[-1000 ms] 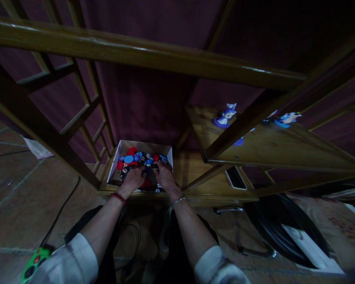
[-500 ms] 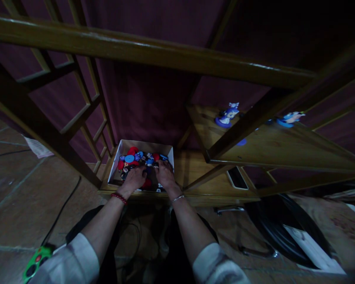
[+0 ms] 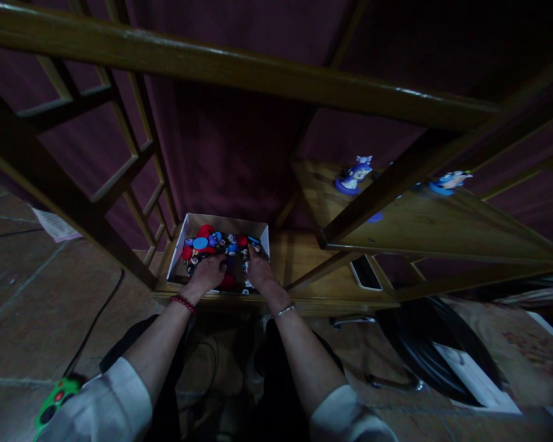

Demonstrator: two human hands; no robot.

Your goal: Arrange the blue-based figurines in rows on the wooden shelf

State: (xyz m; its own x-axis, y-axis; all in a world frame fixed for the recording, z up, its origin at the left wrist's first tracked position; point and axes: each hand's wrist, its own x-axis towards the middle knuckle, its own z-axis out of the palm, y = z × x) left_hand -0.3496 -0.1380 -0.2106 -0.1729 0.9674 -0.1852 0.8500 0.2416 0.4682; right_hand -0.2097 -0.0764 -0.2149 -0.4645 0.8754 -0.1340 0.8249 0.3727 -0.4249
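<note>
On the floor at far left lay a green controller (image 3: 55, 402). Right of it, a white box (image 3: 191, 222) of small red and blue toys (image 3: 201, 242) sat on the bottom shelf (image 3: 299, 261). Left hand (image 3: 208, 271) rested palm-down among the toys, fingers curled; whether it gripped one, cannot tell. Right hand (image 3: 259, 270) likewise, at the box's right side. Farther right, two blue figurines (image 3: 354, 174) stood on a higher shelf.
</note>
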